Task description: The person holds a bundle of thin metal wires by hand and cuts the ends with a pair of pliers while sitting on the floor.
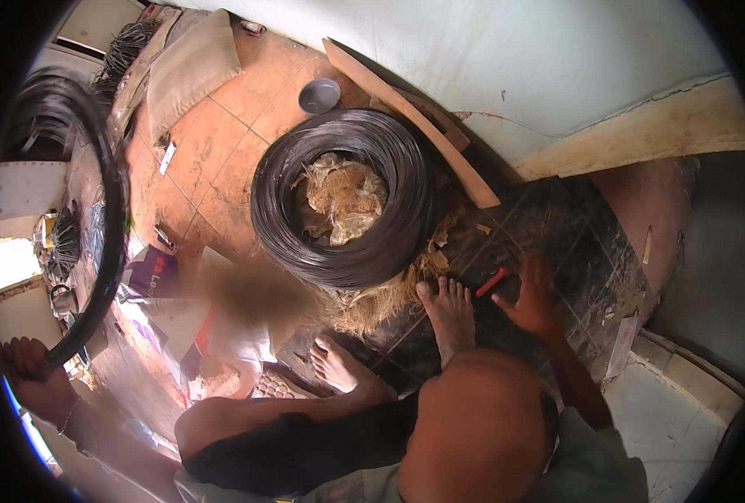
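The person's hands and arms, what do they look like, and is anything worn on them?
Both hands are bare, with no gloves. The left hand has a thin bangle at the wrist, and no sleeve shows on that forearm. The right hand has no ring or band that shows; its forearm is bare too, with greyish-green cloth near the shoulder.
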Demonstrator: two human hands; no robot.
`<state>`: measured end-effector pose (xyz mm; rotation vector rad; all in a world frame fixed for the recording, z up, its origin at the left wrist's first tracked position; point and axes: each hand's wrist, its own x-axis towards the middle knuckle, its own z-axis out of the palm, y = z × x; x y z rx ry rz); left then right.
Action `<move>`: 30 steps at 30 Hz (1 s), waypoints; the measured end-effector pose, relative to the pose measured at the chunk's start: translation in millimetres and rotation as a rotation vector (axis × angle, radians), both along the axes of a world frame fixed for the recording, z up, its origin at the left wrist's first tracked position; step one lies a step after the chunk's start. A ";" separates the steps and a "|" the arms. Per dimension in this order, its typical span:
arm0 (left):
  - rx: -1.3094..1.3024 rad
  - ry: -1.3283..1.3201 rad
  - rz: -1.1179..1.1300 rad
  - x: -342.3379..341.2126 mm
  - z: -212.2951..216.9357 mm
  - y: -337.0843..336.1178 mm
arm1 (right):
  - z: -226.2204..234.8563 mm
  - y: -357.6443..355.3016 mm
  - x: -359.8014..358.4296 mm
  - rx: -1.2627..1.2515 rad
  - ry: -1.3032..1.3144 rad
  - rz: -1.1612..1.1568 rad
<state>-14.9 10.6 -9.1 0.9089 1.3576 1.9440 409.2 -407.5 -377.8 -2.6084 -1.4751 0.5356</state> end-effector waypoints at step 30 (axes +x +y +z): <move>0.280 0.048 -0.273 -14.5 -39.8 -46.7 | -34.7 31.4 -80.7 -0.064 0.742 -0.288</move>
